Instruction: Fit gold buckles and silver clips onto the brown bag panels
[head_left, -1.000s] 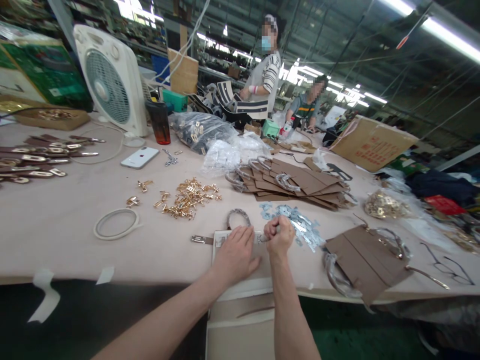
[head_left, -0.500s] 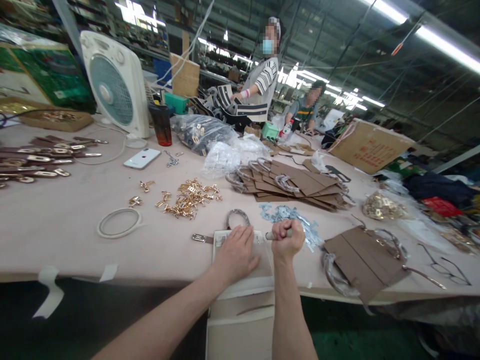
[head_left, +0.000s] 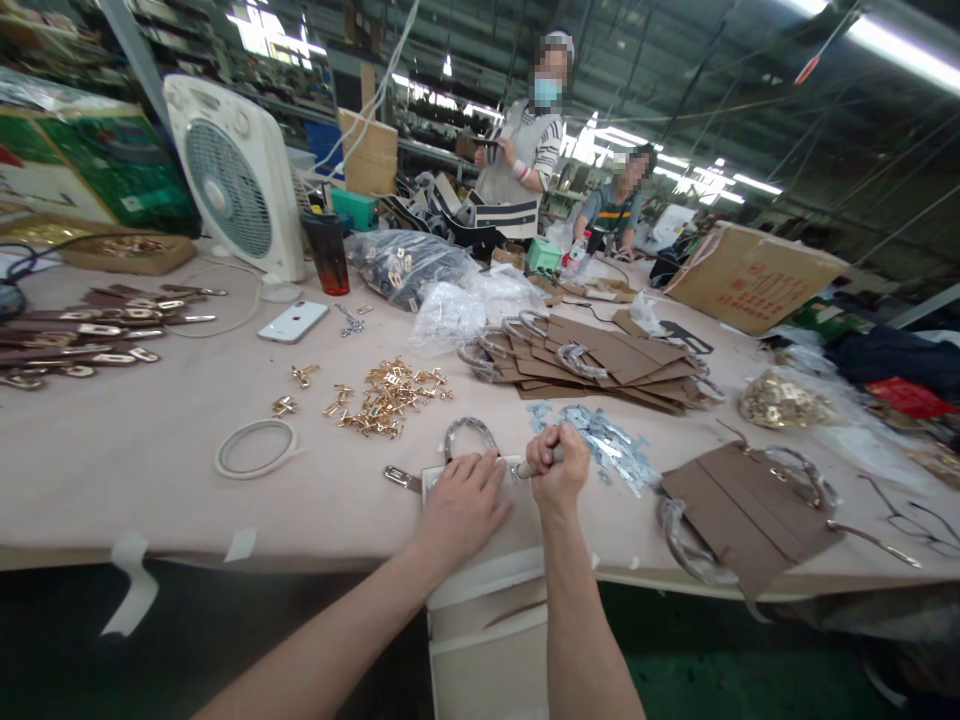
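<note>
My left hand (head_left: 463,503) lies flat, fingers stretched, on a pale leather bag panel (head_left: 487,585) at the table's near edge. My right hand (head_left: 559,468) is a fist round a small grey tool handle (head_left: 534,465) whose tip points left at the panel's top edge. A wrapped bag handle (head_left: 470,433) and a brown strap with a metal end (head_left: 397,477) lie just beyond the panel. Loose gold fittings (head_left: 384,393) and silvery-blue metal pieces (head_left: 600,440) are scattered just past my hands.
Brown bag panels with wrapped handles are stacked ahead (head_left: 592,360) and to the right (head_left: 750,500). A tape ring (head_left: 255,448), phone (head_left: 292,322), dark tumbler (head_left: 330,252), fan (head_left: 232,175) and strap rows (head_left: 82,335) lie left. Two people (head_left: 525,150) work at the far end near a cardboard box (head_left: 750,280).
My right fist with the tool swung slightly right, then came back left against the panel's top edge. The far person raised both hands. The view shifted a little.
</note>
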